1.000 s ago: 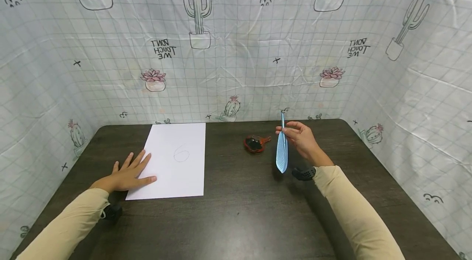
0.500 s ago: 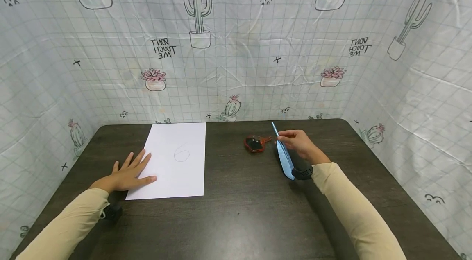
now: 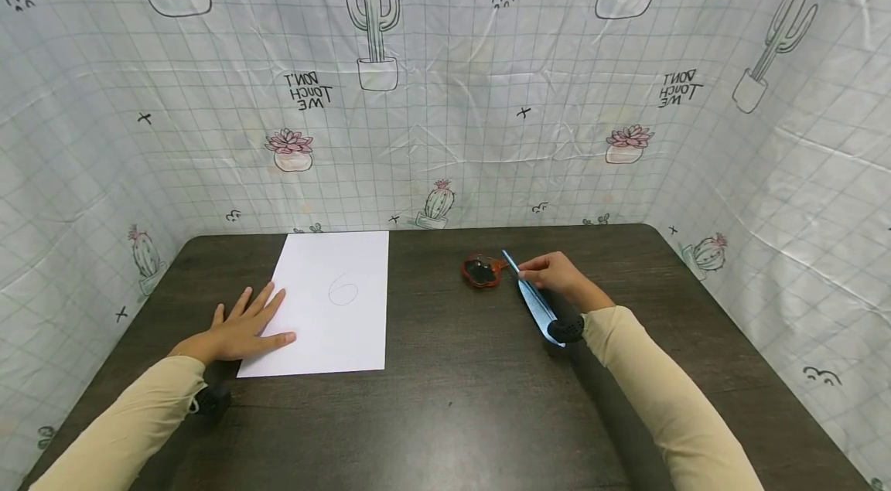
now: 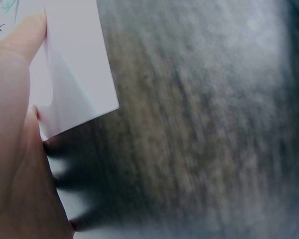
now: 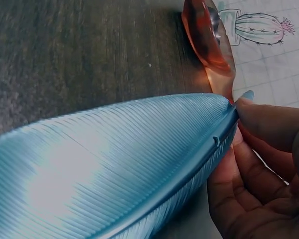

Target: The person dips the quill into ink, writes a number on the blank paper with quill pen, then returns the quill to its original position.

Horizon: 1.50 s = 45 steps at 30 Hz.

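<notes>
In the head view my left hand (image 3: 240,332) lies with spread, straight fingers over the left edge of a white paper sheet (image 3: 344,340). A faint, thin "6" (image 3: 343,291) is drawn on it. The left wrist view shows that hand's side and thumb (image 4: 32,35) along the paper. My right hand (image 3: 562,276) pinches the slim stem of a blue feather-shaped pen (image 3: 536,305) between thumb and fingers. Its ribbed blade (image 5: 114,154) slants back toward my wrist and fills much of the right wrist view; the fingers hide part of the stem.
Left of the pen's stem lies a translucent red-orange piece (image 3: 480,272) with a dark middle and short handle, close to the stem's end. Dark wooden tabletop (image 3: 431,406) spreads around. A white, cactus-printed cloth (image 3: 473,73) encloses the back and sides.
My right hand has come down and slightly nearer me. The pen has turned from nearly upright to slanting, its stem end moving left toward the red piece. My left hand stays put.
</notes>
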Motion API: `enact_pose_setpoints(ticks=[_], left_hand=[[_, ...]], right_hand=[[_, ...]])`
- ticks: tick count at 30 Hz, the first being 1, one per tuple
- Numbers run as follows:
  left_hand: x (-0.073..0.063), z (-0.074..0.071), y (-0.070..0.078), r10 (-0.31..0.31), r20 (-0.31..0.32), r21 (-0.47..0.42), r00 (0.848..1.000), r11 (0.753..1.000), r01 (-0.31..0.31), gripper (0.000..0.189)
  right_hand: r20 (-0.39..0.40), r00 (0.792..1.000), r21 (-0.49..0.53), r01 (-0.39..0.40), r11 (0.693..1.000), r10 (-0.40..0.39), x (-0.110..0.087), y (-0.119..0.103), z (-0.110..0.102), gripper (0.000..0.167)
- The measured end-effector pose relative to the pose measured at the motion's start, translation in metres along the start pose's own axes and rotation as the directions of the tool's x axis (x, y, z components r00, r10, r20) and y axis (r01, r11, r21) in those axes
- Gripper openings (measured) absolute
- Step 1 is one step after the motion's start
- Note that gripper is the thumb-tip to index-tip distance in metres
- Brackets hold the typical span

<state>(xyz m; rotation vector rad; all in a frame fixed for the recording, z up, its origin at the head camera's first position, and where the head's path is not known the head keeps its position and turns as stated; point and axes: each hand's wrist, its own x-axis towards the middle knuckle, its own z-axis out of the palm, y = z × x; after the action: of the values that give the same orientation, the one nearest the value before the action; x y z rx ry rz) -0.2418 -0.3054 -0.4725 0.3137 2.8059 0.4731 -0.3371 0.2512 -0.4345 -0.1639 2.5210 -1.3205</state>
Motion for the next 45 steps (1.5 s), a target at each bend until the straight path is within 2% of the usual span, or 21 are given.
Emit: enact_pose_setpoints(ticks=[11, 22, 35, 45], left_hand=[[0.0007, 0.0012, -0.0012, 0.0, -0.005, 0.001, 1.0, 1.0, 0.0, 0.103], [0.0004, 0.0003, -0.0001, -0.005, -0.007, 0.0, 1.0, 1.0, 0.005, 0.104], [0.0043, 0.0002, -0.0002, -0.007, 0.005, 0.002, 1.0, 1.0, 0.007, 0.104], [-0.0025, -0.0033, 0.006, 0.004, 0.01, -0.044, 1.0, 0.999, -0.004, 0.103]], right_hand=[[-0.011, 1.0, -0.018, 0.004, 1.0, -0.004, 0.001, 0.0005, 0.0045, 0.034], [-0.005, 1.0, 0.006, 0.007, 1.0, -0.007, -0.0017, -0.0004, 0.0063, 0.034], [-0.023, 0.999, 0.032, 0.047, 0.998, -0.046, -0.0014, 0.0023, 0.0034, 0.033], [-0.012, 0.998, 0.041, 0.064, 0.997, -0.064, -0.0021, 0.0018, 0.0, 0.033]])
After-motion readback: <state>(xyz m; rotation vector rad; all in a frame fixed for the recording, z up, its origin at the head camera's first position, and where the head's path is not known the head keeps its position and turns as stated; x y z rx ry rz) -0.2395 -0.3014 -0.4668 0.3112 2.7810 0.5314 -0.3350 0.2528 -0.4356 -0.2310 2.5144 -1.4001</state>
